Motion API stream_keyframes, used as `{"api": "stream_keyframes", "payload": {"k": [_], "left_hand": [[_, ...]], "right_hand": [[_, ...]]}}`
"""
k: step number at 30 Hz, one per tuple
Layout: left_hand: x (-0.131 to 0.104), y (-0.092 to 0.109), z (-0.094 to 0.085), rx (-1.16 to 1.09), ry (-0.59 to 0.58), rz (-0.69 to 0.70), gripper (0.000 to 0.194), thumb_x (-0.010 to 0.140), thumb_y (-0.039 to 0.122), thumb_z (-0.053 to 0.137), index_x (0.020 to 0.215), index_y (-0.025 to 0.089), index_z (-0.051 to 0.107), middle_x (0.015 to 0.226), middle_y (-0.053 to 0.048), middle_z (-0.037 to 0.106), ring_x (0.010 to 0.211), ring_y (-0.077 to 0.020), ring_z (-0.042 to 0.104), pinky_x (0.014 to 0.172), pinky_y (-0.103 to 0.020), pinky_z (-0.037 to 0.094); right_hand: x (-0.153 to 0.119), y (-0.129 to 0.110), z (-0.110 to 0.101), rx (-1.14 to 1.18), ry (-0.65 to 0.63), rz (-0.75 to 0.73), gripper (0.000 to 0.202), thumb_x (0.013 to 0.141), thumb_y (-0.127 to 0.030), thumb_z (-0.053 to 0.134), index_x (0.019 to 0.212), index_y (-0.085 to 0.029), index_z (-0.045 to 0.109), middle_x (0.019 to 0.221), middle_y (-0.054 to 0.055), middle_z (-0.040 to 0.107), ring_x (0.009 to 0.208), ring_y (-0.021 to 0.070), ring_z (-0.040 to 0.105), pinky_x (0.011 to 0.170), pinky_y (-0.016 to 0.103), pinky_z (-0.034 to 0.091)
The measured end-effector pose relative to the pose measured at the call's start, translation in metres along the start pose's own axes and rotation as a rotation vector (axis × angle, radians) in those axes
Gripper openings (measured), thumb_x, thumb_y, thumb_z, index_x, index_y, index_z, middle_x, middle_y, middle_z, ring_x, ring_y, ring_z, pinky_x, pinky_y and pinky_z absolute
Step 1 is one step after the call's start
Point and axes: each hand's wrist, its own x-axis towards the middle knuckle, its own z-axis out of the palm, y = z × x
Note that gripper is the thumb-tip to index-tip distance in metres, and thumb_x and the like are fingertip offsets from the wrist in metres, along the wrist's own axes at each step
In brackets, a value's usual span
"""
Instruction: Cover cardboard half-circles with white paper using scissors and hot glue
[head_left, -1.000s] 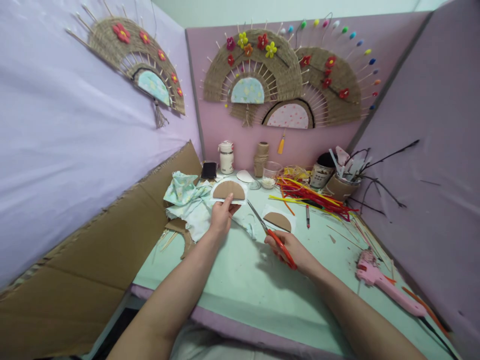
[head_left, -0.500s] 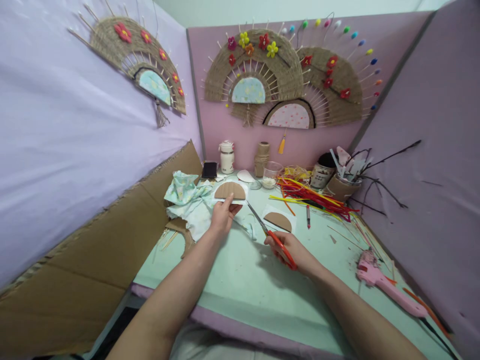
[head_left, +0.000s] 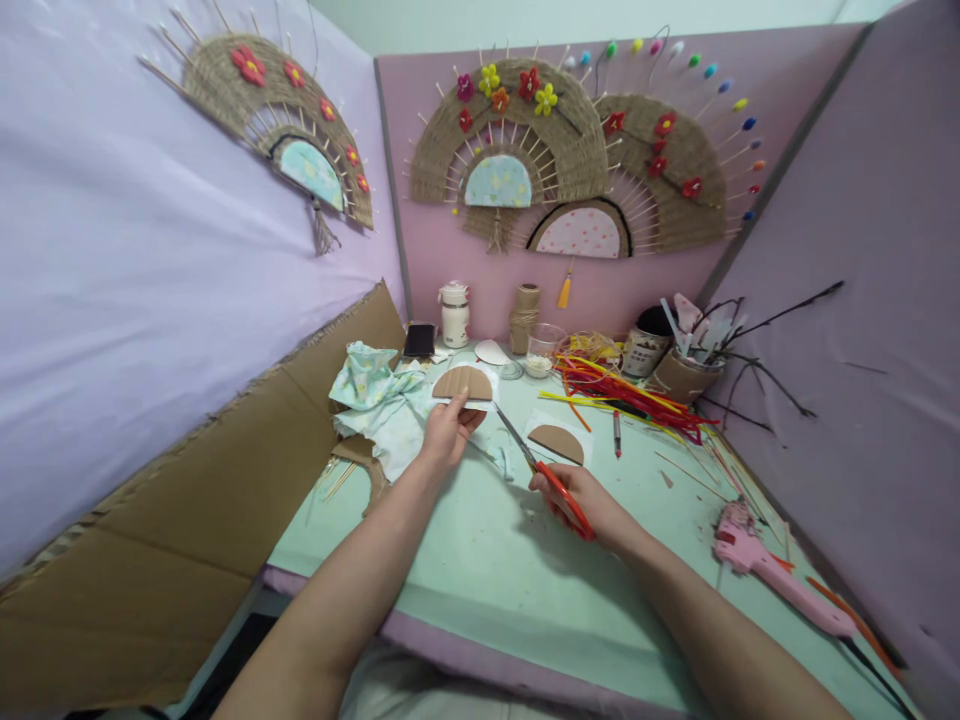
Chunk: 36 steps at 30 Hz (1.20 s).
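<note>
My left hand [head_left: 450, 428] pinches a brown cardboard half-circle [head_left: 463, 383] that lies on a piece of white fabric, thumb on top near its straight edge. In my right hand [head_left: 574, 497] are red-handled scissors [head_left: 556, 494], with the blade tips at the lower right corner of that fabric. A second cardboard half-circle [head_left: 556, 443], also on white fabric, rests on the table just beyond the scissors. Crumpled pale green floral cloth [head_left: 379, 400] lies left of my left hand.
A pink glue gun [head_left: 780, 570] lies at the right. Red and yellow strips [head_left: 630, 395], a red marker [head_left: 617, 434] and a pot with twigs [head_left: 682, 373] are at the back right. Cardboard [head_left: 225, 470] stands along the left. A white bottle [head_left: 454, 314] stands behind.
The cardboard half-circle and its fabric have shifted very slightly to the right in my left hand. The scissors have barely moved.
</note>
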Motion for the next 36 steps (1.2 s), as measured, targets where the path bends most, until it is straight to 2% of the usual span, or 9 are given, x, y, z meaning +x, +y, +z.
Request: {"api": "stream_keyframes", "payload": {"k": [17,36], "left_hand": [[0.0019,0.0005,-0.0009,-0.025,0.002,-0.043,0.016,0.079,0.021,0.072,0.091,0.014,0.064,0.072,-0.003,0.071,0.063,-0.0113,0.067,0.068,-0.024,0.055],[0.0007,0.0021,-0.0001,0.004,0.019,-0.052,0.020,0.075,0.023,0.076,0.089,0.014,0.064,0.072,-0.003,0.071,0.065,-0.0122,0.067,0.073,-0.027,0.055]], "right_hand": [[0.0019,0.0042,0.0006,-0.020,0.018,0.001,0.036,0.075,-0.052,0.061,0.075,-0.016,0.059,0.048,-0.005,0.048,0.041,0.0078,0.040,0.040,0.020,0.027],[0.0020,0.0023,0.0013,-0.032,0.056,0.018,0.038,0.074,-0.056,0.061,0.070,-0.019,0.055,0.047,-0.006,0.047,0.040,0.0081,0.039,0.041,0.022,0.028]]}}
